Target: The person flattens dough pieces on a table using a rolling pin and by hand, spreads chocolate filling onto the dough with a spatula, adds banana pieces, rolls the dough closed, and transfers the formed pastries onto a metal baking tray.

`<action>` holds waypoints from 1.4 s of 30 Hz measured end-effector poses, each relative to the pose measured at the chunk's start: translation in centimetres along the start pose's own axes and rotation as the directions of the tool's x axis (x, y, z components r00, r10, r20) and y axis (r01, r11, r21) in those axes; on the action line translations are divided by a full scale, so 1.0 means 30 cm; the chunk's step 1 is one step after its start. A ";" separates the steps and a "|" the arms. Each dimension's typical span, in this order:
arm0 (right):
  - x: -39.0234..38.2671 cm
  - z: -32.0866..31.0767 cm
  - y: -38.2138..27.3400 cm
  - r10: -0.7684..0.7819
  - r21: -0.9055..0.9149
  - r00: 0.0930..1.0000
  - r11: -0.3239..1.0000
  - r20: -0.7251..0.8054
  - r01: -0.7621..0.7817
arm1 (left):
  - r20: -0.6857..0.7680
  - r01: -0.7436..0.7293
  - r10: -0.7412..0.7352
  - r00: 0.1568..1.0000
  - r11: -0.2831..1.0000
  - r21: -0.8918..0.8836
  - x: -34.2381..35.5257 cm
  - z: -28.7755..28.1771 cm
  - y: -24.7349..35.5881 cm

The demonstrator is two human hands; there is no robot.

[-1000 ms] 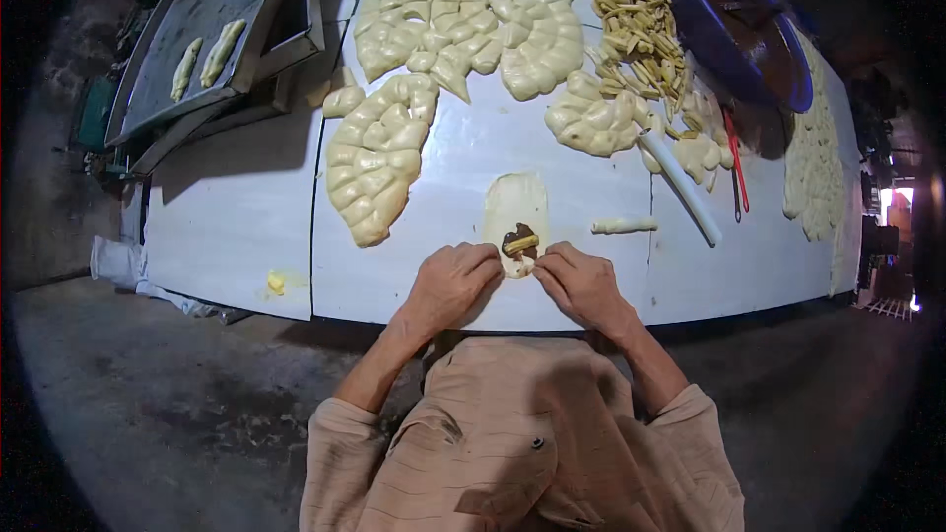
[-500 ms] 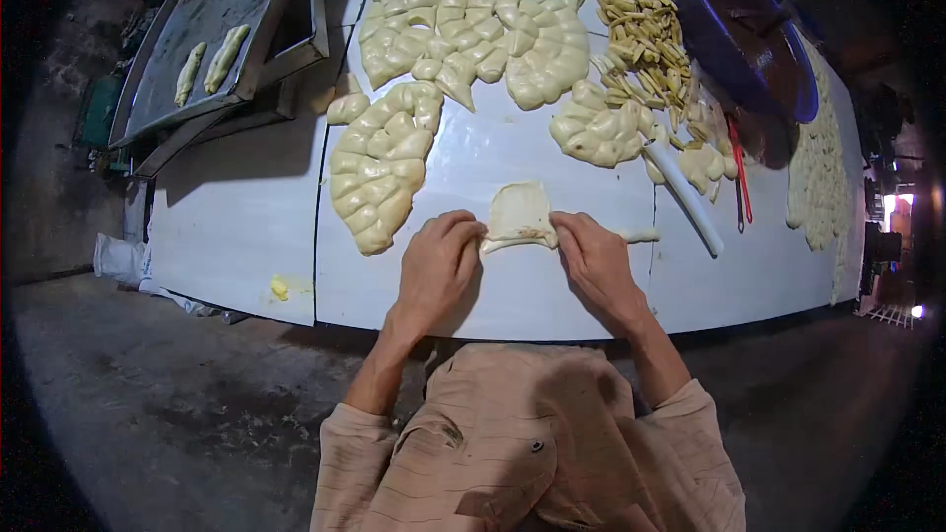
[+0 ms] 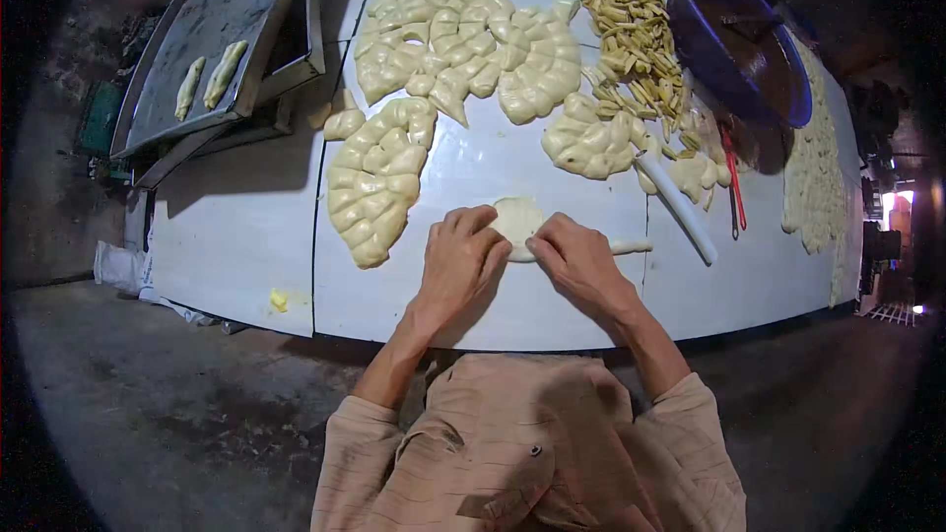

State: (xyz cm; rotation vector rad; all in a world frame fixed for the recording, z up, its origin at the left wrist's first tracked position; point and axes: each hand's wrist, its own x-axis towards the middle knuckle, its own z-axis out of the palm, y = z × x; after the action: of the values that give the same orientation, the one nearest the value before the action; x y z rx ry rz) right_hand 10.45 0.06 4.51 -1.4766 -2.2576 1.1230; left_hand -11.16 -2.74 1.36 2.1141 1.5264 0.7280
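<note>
A thin, pale piece of dough (image 3: 517, 220) lies on the white table between my hands. Its near edge is rolled over, with the far part still flat. At the left end of the roll is my left hand (image 3: 461, 258), fingers curled and pressed onto the dough. My right hand (image 3: 579, 261) grips the other end, thumb and fingers closed. A thin dough stick (image 3: 631, 247) lies just beyond my right hand. Left of my hands rests a scored slab of glossy dough pieces (image 3: 376, 182); more dough lumps (image 3: 589, 138) sit ahead on the right.
A metal tray (image 3: 187, 30) holding several shaped dough sticks stands at the far left. At the far right are a pile of yellowish cut strips (image 3: 636, 34), a blue tub (image 3: 680, 39) of brown mixture, a white rolling rod (image 3: 680, 209) and a red-handled tool (image 3: 732, 172).
The near edge of the dough has been rolled further away from me, leaving less of it flat. Both hands have moved inward, closer together.
</note>
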 end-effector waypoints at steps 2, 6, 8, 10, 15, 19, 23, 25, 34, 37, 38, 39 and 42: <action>0.005 0.013 -0.012 0.055 -0.008 0.985 0.998 -0.161 -0.057 | -0.029 0.013 -0.014 0.999 1.000 -0.020 0.008 0.009 0.009; 0.000 0.035 0.031 -0.085 -0.120 0.986 0.990 -0.145 0.067 | -0.083 0.028 -0.031 0.996 0.999 -0.034 -0.019 -0.008 0.008; -0.023 0.027 0.043 -0.178 -0.127 0.973 0.979 -0.146 0.160 | 0.005 -0.077 0.078 0.997 0.994 -0.071 -0.028 -0.034 0.025; -0.047 0.006 0.030 -0.234 -0.174 0.966 0.961 -0.107 0.214 | 0.053 -0.075 0.076 0.996 0.997 -0.034 -0.030 -0.047 0.036; -0.016 0.011 0.035 -0.269 -0.183 0.960 0.950 -0.070 0.253 | 0.035 -0.129 0.128 0.991 0.992 0.016 -0.007 -0.021 0.002; 0.009 0.013 0.047 -0.146 -0.184 0.982 0.975 -0.116 0.124 | 0.052 -0.083 0.083 0.995 0.997 -0.002 0.033 -0.042 0.014; 0.017 0.053 0.021 0.015 -0.256 0.964 0.963 -0.264 -0.085 | -0.011 0.022 -0.022 1.000 1.000 -0.018 0.027 -0.032 0.018; 0.002 0.038 0.008 0.003 -0.226 0.959 0.972 -0.284 -0.070 | -0.053 0.005 -0.007 0.999 0.999 -0.045 0.020 -0.036 0.003; -0.025 0.030 0.093 -0.347 -0.298 0.901 0.916 -0.258 0.267 | -0.165 -0.200 0.215 0.963 0.974 0.104 -0.044 -0.062 -0.025; -0.021 0.022 0.075 -0.352 -0.310 0.904 0.911 -0.244 0.271 | -0.186 -0.158 0.164 0.969 0.986 0.048 -0.028 -0.034 -0.026; -0.022 0.030 0.077 -0.358 -0.312 0.900 0.909 -0.249 0.275 | -0.226 -0.159 0.157 0.961 0.987 0.009 -0.026 -0.026 -0.018; -0.023 0.030 0.079 -0.326 -0.299 0.920 0.919 -0.216 0.255 | -0.205 -0.123 0.128 0.970 0.992 0.037 -0.028 -0.023 -0.011; -0.026 0.040 0.082 -0.322 -0.274 0.922 0.926 -0.213 0.260 | -0.229 -0.166 0.167 0.959 0.986 0.024 -0.031 -0.013 -0.016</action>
State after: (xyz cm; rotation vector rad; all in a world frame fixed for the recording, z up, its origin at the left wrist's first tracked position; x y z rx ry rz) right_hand 11.86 -0.67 2.14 -1.2177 -2.3875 0.5526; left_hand -12.00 -3.46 1.22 2.2456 1.4752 1.0641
